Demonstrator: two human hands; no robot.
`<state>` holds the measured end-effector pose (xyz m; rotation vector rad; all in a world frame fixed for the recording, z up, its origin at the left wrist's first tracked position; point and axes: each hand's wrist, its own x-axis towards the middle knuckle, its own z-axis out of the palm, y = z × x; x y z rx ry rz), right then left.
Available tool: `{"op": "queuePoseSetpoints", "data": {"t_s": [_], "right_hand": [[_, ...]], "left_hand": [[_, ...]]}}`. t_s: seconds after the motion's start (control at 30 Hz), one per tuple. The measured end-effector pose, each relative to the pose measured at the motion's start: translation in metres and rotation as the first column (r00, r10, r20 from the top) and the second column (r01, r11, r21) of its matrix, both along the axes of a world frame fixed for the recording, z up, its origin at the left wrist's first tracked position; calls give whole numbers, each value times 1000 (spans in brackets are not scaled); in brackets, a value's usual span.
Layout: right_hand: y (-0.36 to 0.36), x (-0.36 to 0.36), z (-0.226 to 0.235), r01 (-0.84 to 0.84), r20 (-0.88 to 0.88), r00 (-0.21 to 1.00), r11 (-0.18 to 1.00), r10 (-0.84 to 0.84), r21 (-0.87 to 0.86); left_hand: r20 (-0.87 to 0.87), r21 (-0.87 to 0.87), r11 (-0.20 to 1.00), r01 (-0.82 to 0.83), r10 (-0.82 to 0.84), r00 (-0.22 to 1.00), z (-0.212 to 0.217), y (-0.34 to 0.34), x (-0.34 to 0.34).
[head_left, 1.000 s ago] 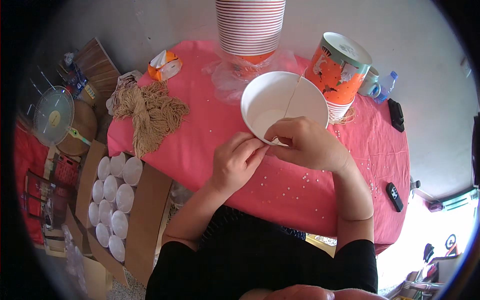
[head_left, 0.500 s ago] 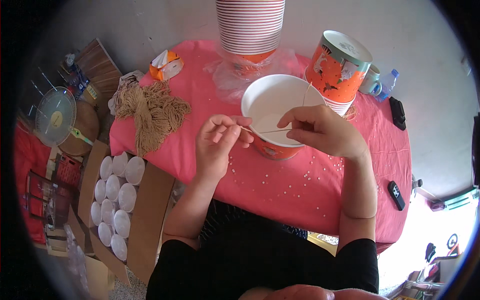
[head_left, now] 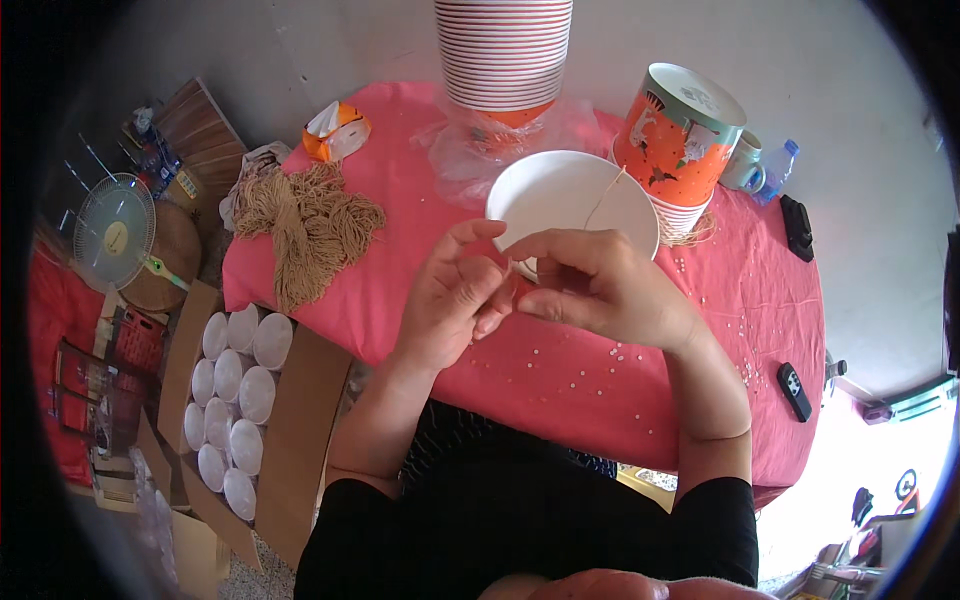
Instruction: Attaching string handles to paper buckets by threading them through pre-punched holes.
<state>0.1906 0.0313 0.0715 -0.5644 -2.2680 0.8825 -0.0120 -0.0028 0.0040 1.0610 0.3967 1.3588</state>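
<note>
My left hand [head_left: 452,295] and my right hand [head_left: 612,285] meet just in front of a large white-lined paper bucket [head_left: 540,190]. A thin beige string [head_left: 602,198] runs from the bucket's far right rim, across its mouth, down to my right hand. My right thumb and index finger close toward the string near my left fingertips. In my left hand the thumb presses on the bent fingers with the string's end there, while the index finger points up. The exact hold is partly hidden by the fingers. My hands cover the bucket's near side.
A tan string bundle [head_left: 310,225] lies at the left of the pink-covered table [head_left: 410,140]. Stacked buckets [head_left: 505,60] and upturned orange buckets [head_left: 675,135] stand behind. Small white beads [head_left: 585,372] are scattered in front. A carton [head_left: 300,420] of clear plastic cups sits lower left.
My right hand has moved left and slightly down, bringing its fingertips to my left hand. The stretch of string between the hands has shortened. My left hand has turned slightly.
</note>
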Motion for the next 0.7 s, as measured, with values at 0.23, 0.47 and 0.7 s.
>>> {"op": "queuePoseSetpoints", "data": {"t_s": [0.23,0.47,0.7], "right_hand": [[3,-4,-5,-104,-93,988,982,120,155],[4,3,1,150,-2,988,955,-154,257],[6,11,9,220,-57,975,970,-214,107]], "left_hand": [[-122,-1,1000,-22,21,992,2,-4,5],[-303,74,993,-89,108,947,-1,-6,3],[-310,86,938,-335,345,886,-4,-2,5]]}}
